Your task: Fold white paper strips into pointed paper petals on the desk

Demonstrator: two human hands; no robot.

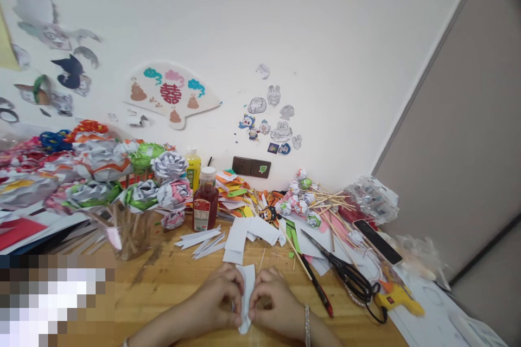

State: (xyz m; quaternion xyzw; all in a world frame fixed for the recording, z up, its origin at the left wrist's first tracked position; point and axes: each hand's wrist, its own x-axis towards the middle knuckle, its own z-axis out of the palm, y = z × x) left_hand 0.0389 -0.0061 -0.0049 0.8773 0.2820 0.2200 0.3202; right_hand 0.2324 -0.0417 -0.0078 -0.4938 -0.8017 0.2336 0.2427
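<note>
A narrow white paper strip (246,295) stands lengthwise between my hands near the front of the wooden table. My left hand (223,297) pinches its left edge with curled fingers. On the opposite edge, the fingers of my right hand (271,301) are closed on the same strip. Just beyond the hands lie white paper rectangles (236,238), with thin folded white strips (199,239) to their left.
Black scissors (350,276), a red-and-black pen (319,290) and a yellow glue gun (401,298) lie at right, below a phone (377,241). A sauce bottle (205,203) stands behind the strips. Paper flowers (140,195) fill a clear container at left.
</note>
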